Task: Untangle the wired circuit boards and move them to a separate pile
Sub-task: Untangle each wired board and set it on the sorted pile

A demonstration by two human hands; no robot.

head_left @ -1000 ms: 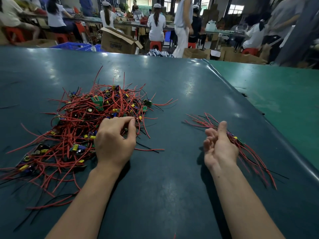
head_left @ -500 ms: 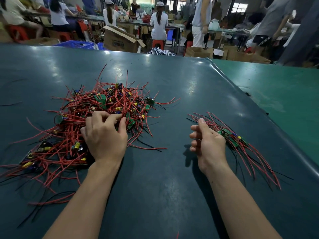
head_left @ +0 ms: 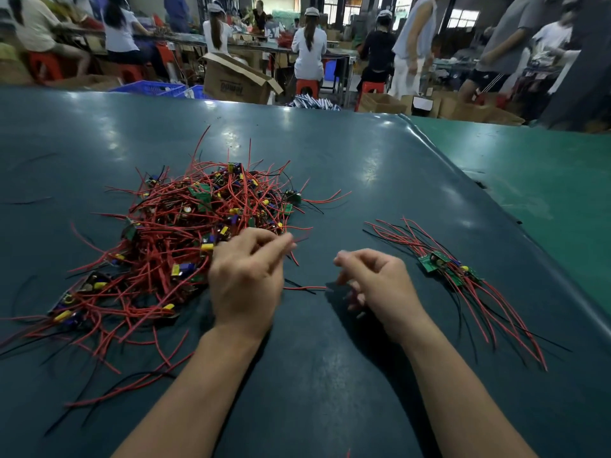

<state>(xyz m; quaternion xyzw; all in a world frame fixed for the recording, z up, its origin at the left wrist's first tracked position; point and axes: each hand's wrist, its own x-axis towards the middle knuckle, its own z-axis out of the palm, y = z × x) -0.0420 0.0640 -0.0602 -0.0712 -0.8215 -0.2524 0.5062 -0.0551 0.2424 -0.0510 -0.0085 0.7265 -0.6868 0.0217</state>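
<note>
A: Which step is going on here?

B: Picking the next board, I'd judge. The tangled pile of red-wired circuit boards is lying on the dark green table, and the left hand is working at the pile's near right edge, its fingers curled in among the wires. It looks to be pinching something there, but motion blur is hiding what, so I cannot tell whether it is actually holding a wire.

A: And the other hand?

B: The right hand is hovering just right of the pile, fingers loosely curled and blurred. A loose red wire is lying on the table between the hands; whether the fingertips are touching it, I cannot say.

A: Where are the sorted ones going?

B: The separate pile is sitting well to the right of the tangle: a few green boards, wires trailing.

A: What is the next move calling for?

B: Probably teasing one board free without dragging its neighbours, then carrying it right.

A: Any writing?

B: A cardboard box beyond the tangle is showing dark print, too blurred to read.
</note>
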